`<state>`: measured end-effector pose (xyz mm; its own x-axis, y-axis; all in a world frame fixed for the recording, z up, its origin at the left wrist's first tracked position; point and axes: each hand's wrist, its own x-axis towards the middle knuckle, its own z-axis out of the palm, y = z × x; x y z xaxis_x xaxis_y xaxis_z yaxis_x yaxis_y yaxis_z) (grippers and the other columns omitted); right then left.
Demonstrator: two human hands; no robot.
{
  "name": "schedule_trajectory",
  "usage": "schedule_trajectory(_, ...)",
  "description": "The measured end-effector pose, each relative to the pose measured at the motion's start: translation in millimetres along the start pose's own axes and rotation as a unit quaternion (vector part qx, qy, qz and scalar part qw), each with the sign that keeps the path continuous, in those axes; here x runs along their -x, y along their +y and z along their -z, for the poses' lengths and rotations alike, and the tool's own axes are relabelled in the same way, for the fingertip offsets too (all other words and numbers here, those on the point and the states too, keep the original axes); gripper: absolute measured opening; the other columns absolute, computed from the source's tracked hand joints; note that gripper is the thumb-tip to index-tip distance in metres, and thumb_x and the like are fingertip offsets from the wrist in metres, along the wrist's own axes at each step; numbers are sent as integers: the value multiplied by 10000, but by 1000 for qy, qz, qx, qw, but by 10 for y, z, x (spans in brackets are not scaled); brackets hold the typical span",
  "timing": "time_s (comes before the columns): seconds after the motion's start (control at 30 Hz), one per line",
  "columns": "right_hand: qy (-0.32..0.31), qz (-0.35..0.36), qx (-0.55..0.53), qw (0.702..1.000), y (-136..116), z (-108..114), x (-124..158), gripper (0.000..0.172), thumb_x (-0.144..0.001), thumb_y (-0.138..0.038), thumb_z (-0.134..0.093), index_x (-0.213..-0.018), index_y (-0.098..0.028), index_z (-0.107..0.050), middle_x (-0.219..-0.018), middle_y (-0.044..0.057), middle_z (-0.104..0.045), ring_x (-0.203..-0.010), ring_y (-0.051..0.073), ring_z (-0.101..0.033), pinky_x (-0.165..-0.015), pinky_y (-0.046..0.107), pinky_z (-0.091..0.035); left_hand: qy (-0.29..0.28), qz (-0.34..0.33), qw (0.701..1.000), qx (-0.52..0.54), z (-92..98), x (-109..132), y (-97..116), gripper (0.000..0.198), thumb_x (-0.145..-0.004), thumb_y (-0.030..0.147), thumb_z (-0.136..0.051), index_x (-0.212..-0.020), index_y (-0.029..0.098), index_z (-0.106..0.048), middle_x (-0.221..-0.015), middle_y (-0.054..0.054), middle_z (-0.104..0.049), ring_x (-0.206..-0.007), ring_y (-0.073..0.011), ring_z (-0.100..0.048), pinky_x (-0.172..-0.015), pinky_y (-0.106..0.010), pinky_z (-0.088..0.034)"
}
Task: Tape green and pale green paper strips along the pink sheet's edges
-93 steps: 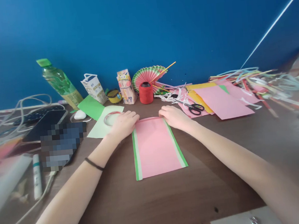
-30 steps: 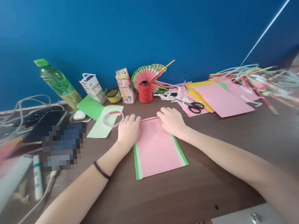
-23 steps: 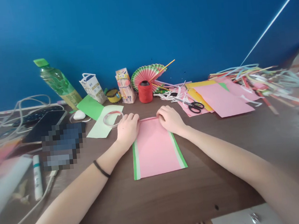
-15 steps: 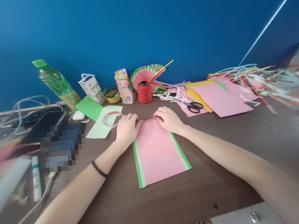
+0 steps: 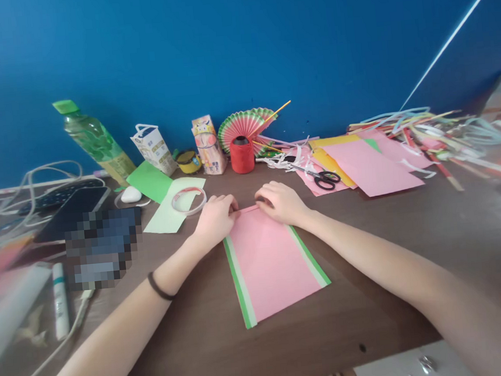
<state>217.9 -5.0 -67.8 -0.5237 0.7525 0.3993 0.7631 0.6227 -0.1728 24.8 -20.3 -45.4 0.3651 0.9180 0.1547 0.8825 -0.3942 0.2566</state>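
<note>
A pink sheet of paper (image 5: pixel 274 262) with pale green and bright green strips along its two long sides lies on the dark brown table. Its far edge shows a narrow folded band. My left hand (image 5: pixel 215 217) pinches the far left corner, fingers curled over the fold. At the far right corner, my right hand (image 5: pixel 282 204) also pinches the folded edge between thumb and fingers. The fingertips partly hide both corners. Just left of my left hand, a roll of tape (image 5: pixel 203 204) rests on a pale green sheet (image 5: pixel 161 219).
Along the blue wall stand a green bottle (image 5: pixel 95 140), cartons, a red thread spool (image 5: pixel 242 156) and a pleated paper fan (image 5: pixel 245 124). Scissors (image 5: pixel 326 180) and pink sheets (image 5: pixel 371 165) lie back right. Phones (image 5: pixel 75 212), cables and a marker (image 5: pixel 60 301) occupy the left.
The pink paper has shifted a little toward me and its near end has swung right. Both hands moved slightly nearer with it, still on the far edge; the folded band shows more.
</note>
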Motion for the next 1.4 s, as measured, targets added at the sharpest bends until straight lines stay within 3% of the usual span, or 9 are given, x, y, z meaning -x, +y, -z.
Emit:
schedule_trajectory(0.17,-2,6,-58,998,53,-9,-20,175,-832,-273,-511,-861,-157,-639,-842,45,-588,-816,170,-472,-739,275,-312,-34,-16,997,64,43,-42,-65,87,-756,181,-490,-737,163,-573,-669,-20,-585,-674,-175,-522,-689,-305,-402)
schedule_trajectory(0.3,-4,1,-86,996,85,17,-42,172,-839,-272,-512,-850,-170,-650,-912,44,-621,-874,170,-487,-752,283,-295,-18,-35,994,103,96,-78,-140,145,-771,189,-454,-787,160,-596,-784,-35,-612,-722,-163,-547,-712,-293,-415)
schedule_trajectory(0.5,18,-7,9,1000,75,157,-95,205,-861,-259,-476,-814,-171,-656,-826,44,-676,-831,184,-495,-733,299,-293,52,-78,995,16,218,-88,-166,191,-811,215,-434,-767,168,-614,-785,-51,-599,-789,-190,-513,-734,-312,-399)
schedule_trajectory(0.6,20,-6,-9,1000,76,264,-116,219,-868,-243,-460,-849,-165,-663,-853,47,-672,-822,167,-532,-734,274,-339,87,-86,991,-46,341,-68,-110,192,-822,235,-449,-727,169,-601,-755,-55,-602,-777,-196,-500,-721,-318,-388)
schedule_trajectory(0.83,47,43,-62,996,98,518,-152,226,-871,-188,-445,-877,-157,-669,-864,44,-669,-808,137,-591,-745,242,-420,83,-145,985,-37,572,-66,-127,195,-836,177,-422,-794,172,-612,-768,-45,-624,-762,-165,-525,-698,-275,-407)
schedule_trajectory(0.93,115,42,19,992,54,624,-131,291,-895,-162,-368,-963,-165,-651,-952,67,-654,-861,150,-586,-734,260,-428,163,-190,962,-110,618,-65,-174,232,-868,190,-380,-846,183,-611,-813,-61,-625,-789,-181,-517,-718,-313,-405)
schedule_trajectory(1.1,260,60,95,959,1,743,-98,299,-899,-143,-340,-942,-194,-631,-949,65,-638,-884,152,-577,-751,281,-444,344,-207,891,-211,748,35,-105,198,-868,209,-415,-848,206,-612,-817,-62,-634,-780,-199,-522,-649,-344,-369)
schedule_trajectory(1.23,309,102,95,941,21,792,-100,220,-887,-169,-384,-869,-197,-602,-893,54,-625,-868,150,-575,-741,282,-460,390,-231,865,-217,813,108,-13,173,-862,186,-435,-847,222,-604,-815,-47,-634,-798,-189,-533,-647,-337,-362)
schedule_trajectory(1.4,322,94,105,936,-2,853,-93,205,-882,-199,-392,-791,-205,-575,-867,57,-614,-848,163,-574,-727,308,-464,408,-240,847,-241,816,119,22,170,-850,167,-443,-840,230,-601,-805,-37,-628,-801,-178,-552,-631,-324,-369)
